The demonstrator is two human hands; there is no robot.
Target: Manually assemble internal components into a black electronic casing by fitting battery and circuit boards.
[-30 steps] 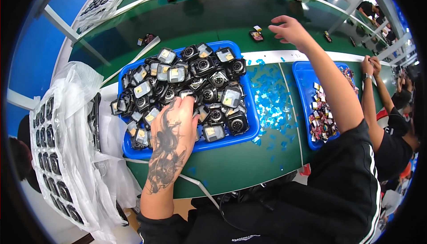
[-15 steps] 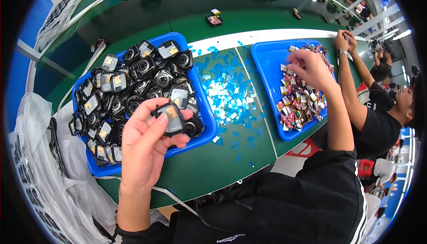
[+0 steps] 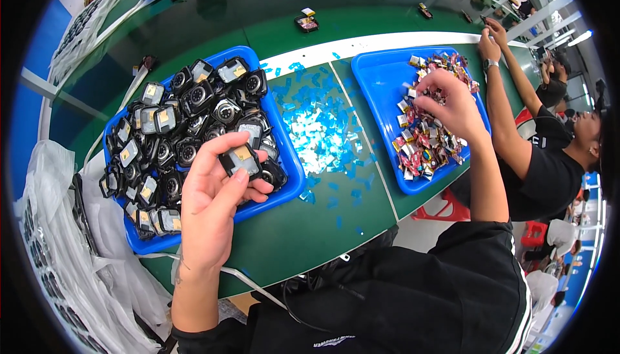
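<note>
My left hand [image 3: 216, 192] pinches a black watch case [image 3: 241, 161] between thumb and fingers, its grey inner face and tan patch turned up. It is held over the near right corner of a blue tray [image 3: 298, 189] heaped with similar watch cases [image 3: 187, 118]. Above a second blue tray [image 3: 374, 86], my right hand [image 3: 449, 102] hovers with fingers curled and a gap between thumb and forefinger. Beside those fingertips is a small blurred pale piece [image 3: 408, 87]; whether it touches them I cannot tell. Small red, white and yellow parts [image 3: 423, 144] fill much of this tray.
Blue film scraps [image 3: 320, 134] litter the green table [image 3: 278, 238] between the trays. A white ledge [image 3: 310, 53] runs behind them, with another small assembly [image 3: 307, 22] beyond. White plastic wrapping [image 3: 58, 225] hangs at left. A co-worker [image 3: 549, 160] in black sits at right, arms raised.
The view has shifted slightly. My right fingers have parted a little over the small-parts tray. My left hand still holds the watch case, now tilted differently. The co-worker's hands have moved apart.
</note>
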